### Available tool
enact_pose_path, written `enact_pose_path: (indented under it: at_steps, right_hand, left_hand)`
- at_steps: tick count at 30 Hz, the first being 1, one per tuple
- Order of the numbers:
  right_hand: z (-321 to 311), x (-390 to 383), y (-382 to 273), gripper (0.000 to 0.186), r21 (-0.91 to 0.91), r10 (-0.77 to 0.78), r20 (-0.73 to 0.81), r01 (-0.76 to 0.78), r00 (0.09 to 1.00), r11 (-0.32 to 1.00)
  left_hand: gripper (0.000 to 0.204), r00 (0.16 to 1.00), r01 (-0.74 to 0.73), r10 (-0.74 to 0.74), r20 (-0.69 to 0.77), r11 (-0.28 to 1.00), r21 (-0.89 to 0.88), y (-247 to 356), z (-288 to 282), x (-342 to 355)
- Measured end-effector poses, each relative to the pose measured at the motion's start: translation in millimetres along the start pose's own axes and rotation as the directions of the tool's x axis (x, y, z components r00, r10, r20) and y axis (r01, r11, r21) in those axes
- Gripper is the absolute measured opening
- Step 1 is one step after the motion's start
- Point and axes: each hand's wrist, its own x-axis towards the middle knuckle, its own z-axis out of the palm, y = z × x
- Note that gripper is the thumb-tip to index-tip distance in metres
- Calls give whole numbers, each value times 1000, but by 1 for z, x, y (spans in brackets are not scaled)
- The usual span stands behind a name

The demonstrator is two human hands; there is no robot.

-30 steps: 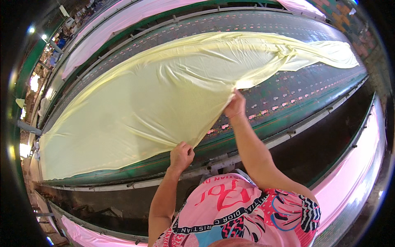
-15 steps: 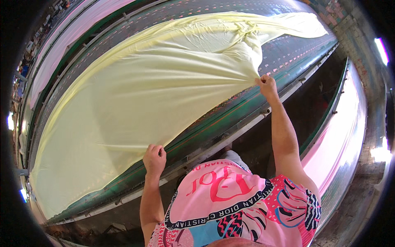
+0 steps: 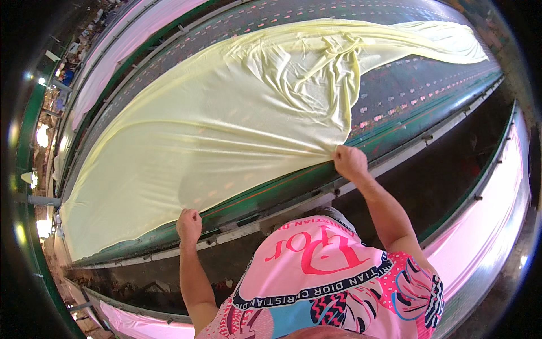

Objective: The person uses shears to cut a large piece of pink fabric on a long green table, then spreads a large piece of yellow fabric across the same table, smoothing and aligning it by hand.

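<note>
Head view: a pale yellow cloth (image 3: 226,118) lies spread over a long dark table (image 3: 418,96) that runs from the lower left of the frame up to the upper right. No container shows anywhere in the frame, so nothing is held in one. The cloth lies mostly smooth on the left and centre, and it bunches into folds and wrinkles at upper centre, where a narrow tail of it trails off toward the upper right corner.

The left hand (image 3: 189,224), at lower left of centre, is closed in a fist on the near edge of the cloth, at the table's green rim (image 3: 265,195). The right hand (image 3: 350,162), right of centre, is closed too, pinching the cloth's edge where taut creases fan out from its fingers (the pull shows plainly in the fabric).

The bare right part of the table shows rows of small pink marks. Pink cloth (image 3: 485,231) lies along another table at lower right, and more pink cloth (image 3: 118,62) runs along the upper left. The person's pink printed shirt (image 3: 322,277) fills the bottom centre and hides the table's near side below the rim.
</note>
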Motion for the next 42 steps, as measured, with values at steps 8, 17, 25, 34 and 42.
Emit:
enact_pose_path:
  at_steps: [8,17,25,34,42]
  right_hand:
    - [-17,2,10,31,114,-162,115,149,980,982]
    - [-57,-16,12,23,200,-409,67,389,910,899]
    - [-91,-16,35,24,218,-509,13,494,861,842]
    - [-147,43,182,21,389,-604,-168,615,779,686]
    - [-251,78,338,17,524,-444,-80,416,893,743]
  left_hand:
    - [5,987,-150,112,-113,889,-433,177,-48,29]
    - [8,274,-725,703,-657,-298,-621,430,-181,58]
    - [25,-54,-844,481,-875,-490,-217,514,-198,80]
    - [12,541,-816,754,-373,362,-451,636,-178,98]
    - [27,736,-673,629,-251,718,-175,736,141,242]
